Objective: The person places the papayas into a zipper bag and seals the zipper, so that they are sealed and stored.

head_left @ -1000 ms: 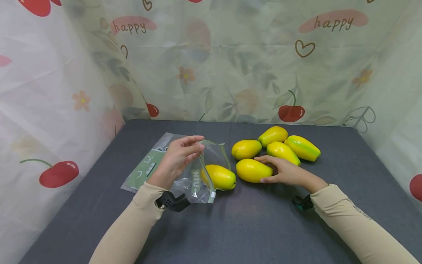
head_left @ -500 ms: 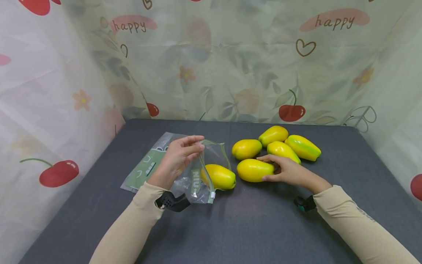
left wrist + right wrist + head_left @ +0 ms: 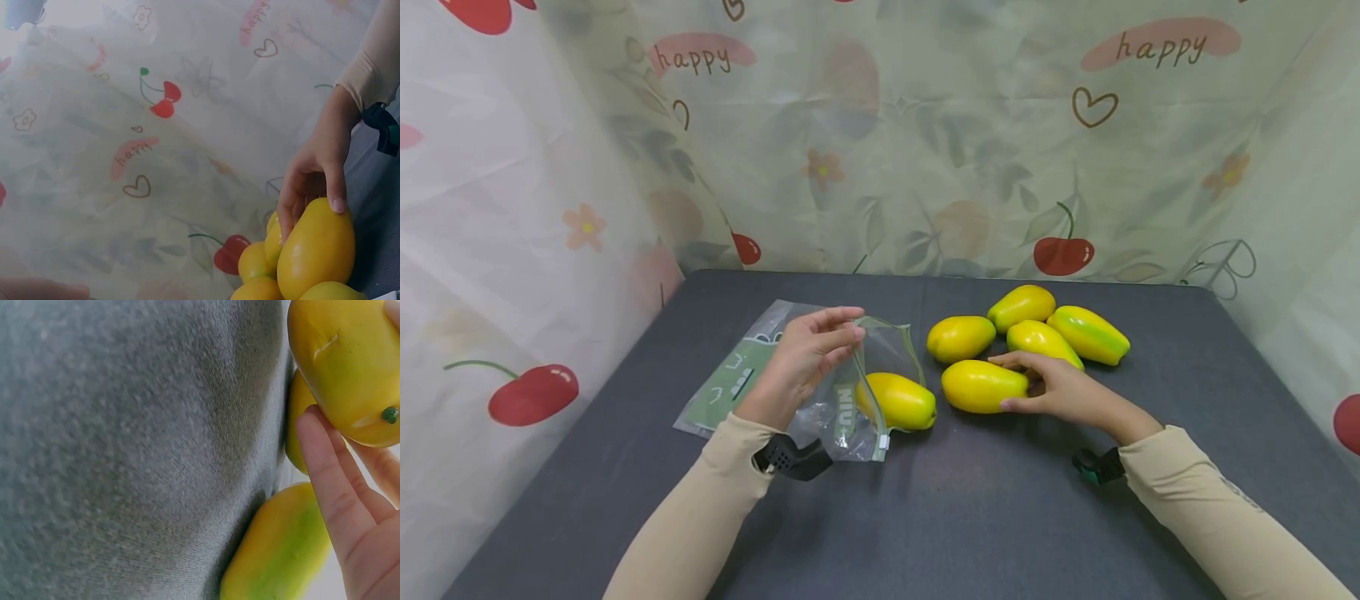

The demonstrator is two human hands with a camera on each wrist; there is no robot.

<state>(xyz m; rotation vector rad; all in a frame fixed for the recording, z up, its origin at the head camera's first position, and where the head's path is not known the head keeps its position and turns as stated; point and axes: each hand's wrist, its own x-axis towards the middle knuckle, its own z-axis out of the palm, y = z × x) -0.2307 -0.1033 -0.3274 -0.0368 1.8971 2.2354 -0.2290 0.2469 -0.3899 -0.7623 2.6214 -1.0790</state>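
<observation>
My left hand (image 3: 801, 358) pinches the upper edge of a clear zip bag (image 3: 861, 437) with a green print, keeping its mouth raised. One yellow-green papaya (image 3: 901, 402) lies partly inside the bag at the opening. My right hand (image 3: 1060, 389) grips another papaya (image 3: 983, 387) by its right end, thumb on the near side and fingers on the far side. In the left wrist view the same papaya (image 3: 317, 253) shows under the right hand's thumb. The right wrist view shows its stem end (image 3: 389, 415) beside the fingers.
Several more papayas, among them a far one (image 3: 1022, 308) and a greener one (image 3: 1088, 336), lie grouped behind the right hand. A dark grey cloth (image 3: 925, 517) covers the table. Printed curtains (image 3: 895, 150) enclose the back and sides.
My right hand has shifted slightly to the right, and the papaya it grips has moved with it. The left hand and the bag stay put.
</observation>
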